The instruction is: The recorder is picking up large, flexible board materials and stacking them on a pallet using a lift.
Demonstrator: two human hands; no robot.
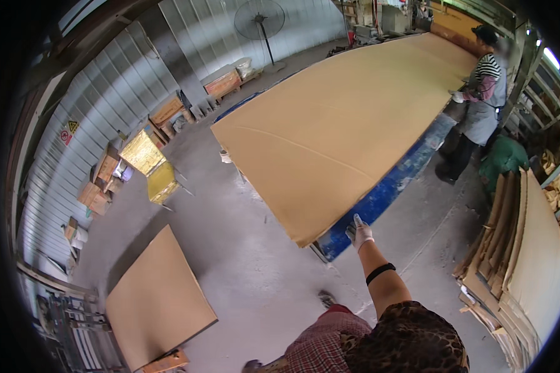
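Note:
My right hand [359,234], in a pale glove, is stretched forward beside the near corner of a long blue table [370,202]. Its fingers look extended and apart, with nothing seen in them; whether they touch the blue edge I cannot tell. A large brown cardboard sheet [336,118] covers most of the tabletop, a crease running across its near part. Its near corner reaches the table's end, left of my hand. My left hand is out of the picture.
A co-worker [482,99] stands at the table's far right side, one gloved hand at the sheet's edge. Cardboard sheets [535,248] lean at the right. Another brown board [162,298] lies lower left. A yellow chair [152,165], wooden boxes [167,110] and a fan [259,20] stand along the left wall.

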